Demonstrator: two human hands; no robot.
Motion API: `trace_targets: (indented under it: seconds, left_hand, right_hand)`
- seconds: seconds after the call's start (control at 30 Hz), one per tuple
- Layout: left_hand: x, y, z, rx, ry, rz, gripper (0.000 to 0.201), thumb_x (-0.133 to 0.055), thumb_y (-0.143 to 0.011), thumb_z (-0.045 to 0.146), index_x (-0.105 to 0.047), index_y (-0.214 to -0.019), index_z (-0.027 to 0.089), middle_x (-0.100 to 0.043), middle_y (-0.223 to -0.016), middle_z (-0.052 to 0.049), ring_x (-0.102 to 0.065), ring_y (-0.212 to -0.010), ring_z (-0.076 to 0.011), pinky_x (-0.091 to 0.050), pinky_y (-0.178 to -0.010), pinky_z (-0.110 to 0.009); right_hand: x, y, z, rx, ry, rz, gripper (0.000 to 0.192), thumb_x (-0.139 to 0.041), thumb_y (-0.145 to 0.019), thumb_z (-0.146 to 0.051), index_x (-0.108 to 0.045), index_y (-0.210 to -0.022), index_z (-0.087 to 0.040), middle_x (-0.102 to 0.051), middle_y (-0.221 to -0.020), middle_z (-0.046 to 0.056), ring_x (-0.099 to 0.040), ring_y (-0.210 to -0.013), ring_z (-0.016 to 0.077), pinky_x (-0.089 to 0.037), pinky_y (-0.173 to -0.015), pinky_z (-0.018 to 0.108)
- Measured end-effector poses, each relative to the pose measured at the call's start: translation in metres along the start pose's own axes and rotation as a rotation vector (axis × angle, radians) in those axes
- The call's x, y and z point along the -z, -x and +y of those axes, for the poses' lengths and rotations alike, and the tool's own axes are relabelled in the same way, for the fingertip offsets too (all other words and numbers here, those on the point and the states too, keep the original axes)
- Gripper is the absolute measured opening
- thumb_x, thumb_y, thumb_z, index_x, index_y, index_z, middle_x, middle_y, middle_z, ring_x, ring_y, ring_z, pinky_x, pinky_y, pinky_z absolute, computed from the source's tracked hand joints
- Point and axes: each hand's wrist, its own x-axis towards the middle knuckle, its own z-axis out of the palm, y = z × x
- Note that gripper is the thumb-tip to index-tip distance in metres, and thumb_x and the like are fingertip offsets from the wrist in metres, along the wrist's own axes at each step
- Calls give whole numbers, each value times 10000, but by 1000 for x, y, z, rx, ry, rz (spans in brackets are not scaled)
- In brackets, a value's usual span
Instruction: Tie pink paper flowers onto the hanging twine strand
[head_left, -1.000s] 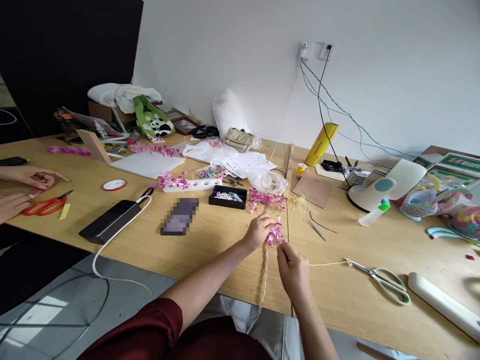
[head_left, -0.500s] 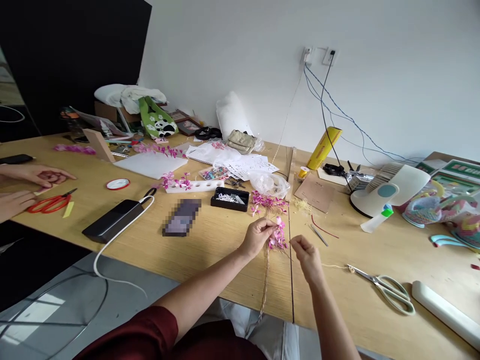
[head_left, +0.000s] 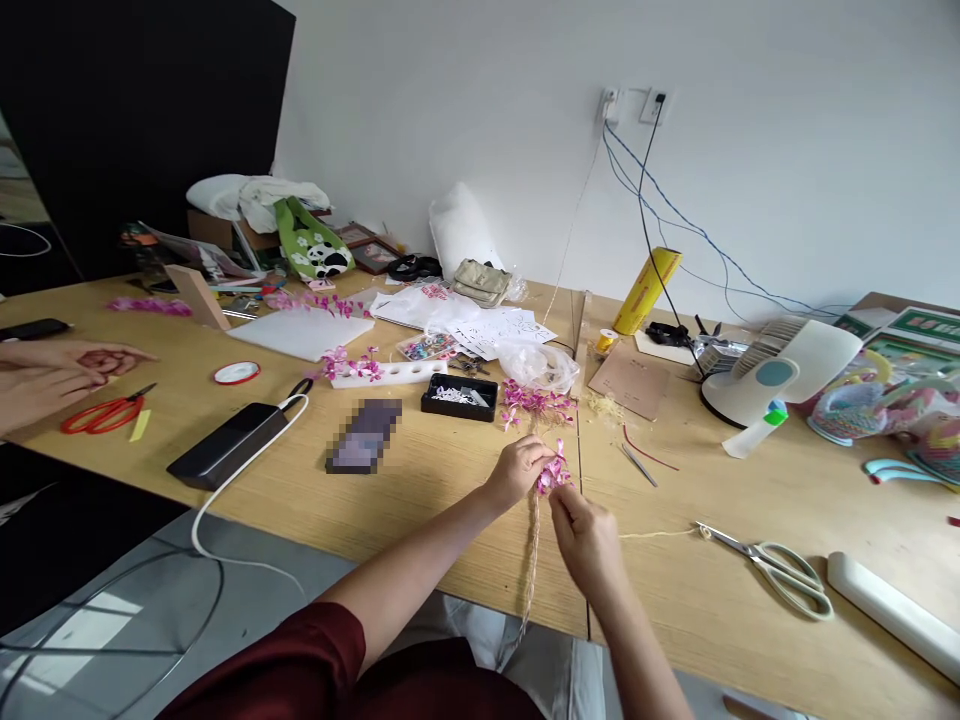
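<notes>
At the far left edge, a co-worker's hands (head_left: 52, 375) are seen resting on the wooden table (head_left: 420, 500), just above red scissors (head_left: 101, 412). Further right, a black power bank (head_left: 225, 445) with a white cable (head_left: 247, 470) is laid, and behind it a white holder with pink flowers (head_left: 375, 370) and a black tray (head_left: 459, 397) are placed. Near the middle, a loose pile of pink flowers (head_left: 536, 403) is lying. Just in front of it, the pink flower cluster (head_left: 553, 470) is pinched by the left hand (head_left: 517, 470) at the top of a twine stem (head_left: 532, 560), which hangs down over the table edge. The right hand (head_left: 585, 535) is pressed together just below the cluster, apparently on a thin yellow thread (head_left: 660, 533) that runs to the right toward the green-handled scissors (head_left: 780, 570). The binding of the flowers to the stem is judged to be in hand; a tight turn of thread around the stem seems to be required, with the cluster kept firm.
</notes>
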Motion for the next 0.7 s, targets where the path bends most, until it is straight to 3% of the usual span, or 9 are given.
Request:
trace_targets:
  seconds: [0.13, 0.23, 0.33, 0.47, 0.7]
  left_hand:
    - [1, 3, 20, -189, 70, -297, 176, -486, -822, 203, -638, -767, 134, -612, -778, -68, -569, -751, -129, -457, -702, -243]
    - [2, 4, 39, -158, 215, -322, 168, -512, -812, 235, -637, -755, 139, -603, -735, -54, -564, -687, -114, -453, -665, -232]
    - [5, 2, 46, 43, 346, -124, 165, -547, -789, 263, -625, -740, 127, -560, -672, -29, -525, -570, -89, -435, -573, -211]
    - [9, -4, 32, 209, 340, 126, 155, -561, -773, 268, -612, -723, 131, -524, -636, -7, -500, -567, -88, -419, -562, -207]
    - [3, -6, 10, 194, 195, 192, 131, -566, -767, 246, -633, -741, 137, -543, -658, -17, -518, -639, -111, -425, -611, -225]
  right_hand:
    - [51, -41, 9, 107, 152, -129, 225, -415, -806, -253, -515, -615, -190, -461, -503, -17, -391, -465, 105, -248, -484, 219]
    - [57, -59, 34, 38, -73, -117, 207, -441, -794, -284, -519, -629, -185, -477, -537, -23, -422, -523, 109, -291, -526, 213]
    - [32, -51, 61, -171, -360, 20, 224, -478, -772, -337, -485, -609, -183, -419, -530, -38, -372, -508, 101, -294, -502, 213]
    - [-14, -16, 68, -287, -549, 39, 233, -500, -776, -383, -509, -655, -184, -362, -522, -54, -312, -487, 93, -277, -481, 217]
    - [-52, 20, 30, -269, -430, 189, 234, -448, -820, -363, -528, -699, -180, -413, -574, -27, -364, -546, 108, -308, -514, 213]
